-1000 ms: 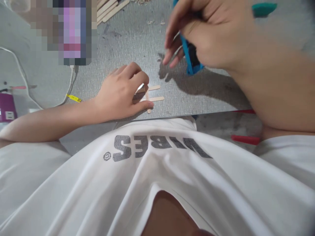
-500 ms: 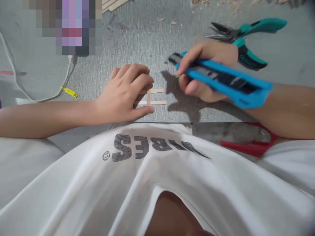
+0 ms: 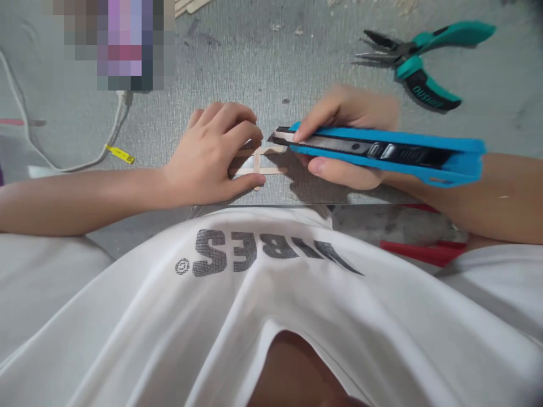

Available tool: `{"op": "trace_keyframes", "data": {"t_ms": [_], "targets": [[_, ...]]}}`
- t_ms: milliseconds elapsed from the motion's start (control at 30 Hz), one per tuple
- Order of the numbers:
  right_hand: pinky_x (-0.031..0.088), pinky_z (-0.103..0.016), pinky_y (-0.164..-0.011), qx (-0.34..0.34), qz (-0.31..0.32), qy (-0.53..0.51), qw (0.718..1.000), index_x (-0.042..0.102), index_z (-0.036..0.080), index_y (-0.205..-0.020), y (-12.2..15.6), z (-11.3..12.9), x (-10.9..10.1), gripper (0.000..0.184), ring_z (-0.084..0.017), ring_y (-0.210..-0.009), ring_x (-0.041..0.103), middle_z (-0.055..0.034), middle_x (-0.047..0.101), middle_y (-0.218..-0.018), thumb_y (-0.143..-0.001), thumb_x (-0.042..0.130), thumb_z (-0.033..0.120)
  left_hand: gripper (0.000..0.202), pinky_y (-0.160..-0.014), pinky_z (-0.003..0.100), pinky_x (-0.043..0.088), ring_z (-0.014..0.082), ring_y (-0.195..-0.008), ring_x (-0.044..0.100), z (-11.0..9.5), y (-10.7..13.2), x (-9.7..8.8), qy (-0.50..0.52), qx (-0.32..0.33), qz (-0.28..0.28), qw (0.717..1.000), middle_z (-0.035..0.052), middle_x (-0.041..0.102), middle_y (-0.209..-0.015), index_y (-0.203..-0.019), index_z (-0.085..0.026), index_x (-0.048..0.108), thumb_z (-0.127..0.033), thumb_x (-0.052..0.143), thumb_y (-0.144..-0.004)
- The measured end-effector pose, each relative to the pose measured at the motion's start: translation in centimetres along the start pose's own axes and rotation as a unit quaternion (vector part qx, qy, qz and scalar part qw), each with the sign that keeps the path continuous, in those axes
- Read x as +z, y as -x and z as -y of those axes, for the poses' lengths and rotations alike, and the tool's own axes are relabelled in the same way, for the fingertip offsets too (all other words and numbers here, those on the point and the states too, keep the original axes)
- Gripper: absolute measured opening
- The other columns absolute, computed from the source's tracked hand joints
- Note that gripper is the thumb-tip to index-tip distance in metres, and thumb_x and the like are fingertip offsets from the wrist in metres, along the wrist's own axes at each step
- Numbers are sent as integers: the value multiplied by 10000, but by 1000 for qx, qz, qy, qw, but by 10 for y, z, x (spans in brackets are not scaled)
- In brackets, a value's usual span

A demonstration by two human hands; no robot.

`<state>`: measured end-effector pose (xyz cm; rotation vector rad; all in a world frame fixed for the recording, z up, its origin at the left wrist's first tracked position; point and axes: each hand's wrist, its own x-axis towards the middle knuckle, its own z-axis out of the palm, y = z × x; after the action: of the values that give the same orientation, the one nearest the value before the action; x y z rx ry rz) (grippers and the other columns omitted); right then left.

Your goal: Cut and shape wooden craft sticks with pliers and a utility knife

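Two wooden craft sticks (image 3: 274, 170) lie side by side on the grey table, with a short upright stick (image 3: 257, 161) crossing them. My left hand (image 3: 216, 150) pins this crosspiece, thumb at its near end and curled fingers at its far end; the sticks' left parts are hidden under the palm. In my right hand (image 3: 339, 164) is a blue utility knife (image 3: 403, 152), its blade out and pointing left. The blade tip is at the upper stick, just right of the crosspiece and close to my left fingers; whether it touches the wood I cannot tell.
Open pliers (image 3: 407, 56) with teal handles lie at the upper right. A white cable (image 3: 116, 127) with a yellow tag runs to a blurred-out object at upper left. More craft sticks (image 3: 190, 5) are at the top. Something red (image 3: 424, 251) shows below the table's front edge.
My right hand has brought the knife down and left, from above the table to the upper stick. My left hand keeps its hold. The view has shifted slightly.
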<state>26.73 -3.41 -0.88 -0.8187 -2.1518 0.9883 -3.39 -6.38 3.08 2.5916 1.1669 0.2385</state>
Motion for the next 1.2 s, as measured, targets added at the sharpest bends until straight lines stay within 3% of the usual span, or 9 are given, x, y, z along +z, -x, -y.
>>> {"op": "trace_keyframes", "data": {"t_ms": [200, 300, 433, 700, 1033, 1200], "targets": [[549, -394, -650, -34, 18, 13, 999, 722, 348, -958, -11, 25, -4, 470, -211, -644, 644, -2, 713, -776, -952, 703, 817, 607, -1160, 597, 469, 423, -1419, 617, -2, 0, 0, 12, -12, 12, 1000, 148, 689, -1609, -1358, -246, 729, -743, 729, -1009], [523, -370, -668, -69, -6, 80, 994, 685, 342, -969, -12, 22, 3, 380, -195, -665, 647, 17, 722, -799, -944, 791, 707, 606, -1182, 608, 454, 443, -1439, 610, -4, -1, -1, 20, -16, 17, 1000, 173, 687, -1605, -1365, -223, 736, -721, 721, -1018], [498, -341, -704, -91, -5, 154, 984, 676, 326, -1036, -11, 13, 13, 236, -173, -717, 669, 31, 738, -854, -1052, 712, 559, 629, -1191, 620, 443, 449, -1454, 599, -4, -2, -2, 29, -19, 21, 999, 182, 684, -1600, -1368, -214, 739, -734, 708, -1016], [491, -356, -732, 6, 40, 147, 988, 644, 295, -1049, -15, 19, 15, 458, -207, -783, 710, 18, 738, -861, -1029, 674, 752, 638, -1186, 610, 455, 436, -1438, 604, -3, 0, 0, 17, -13, 14, 1000, 174, 696, -1584, -1377, -219, 740, -745, 705, -1017], [522, -359, -731, 18, 39, 73, 996, 664, 310, -1046, -20, 13, 20, 482, -211, -764, 737, 35, 757, -827, -949, 789, 765, 617, -1163, 608, 475, 448, -1431, 626, -4, 1, -1, 7, -4, 11, 1000, 192, 717, -1555, -1355, -205, 749, -719, 711, -1017], [479, -368, -706, -26, 33, 80, 996, 651, 296, -1016, -20, 15, 19, 479, -228, -844, 775, 21, 791, -891, -961, 809, 744, 608, -1201, 630, 444, 436, -1457, 579, -2, 1, 0, 30, -6, 21, 999, 146, 691, -1596, -1368, -257, 743, -741, 714, -1001]]}}
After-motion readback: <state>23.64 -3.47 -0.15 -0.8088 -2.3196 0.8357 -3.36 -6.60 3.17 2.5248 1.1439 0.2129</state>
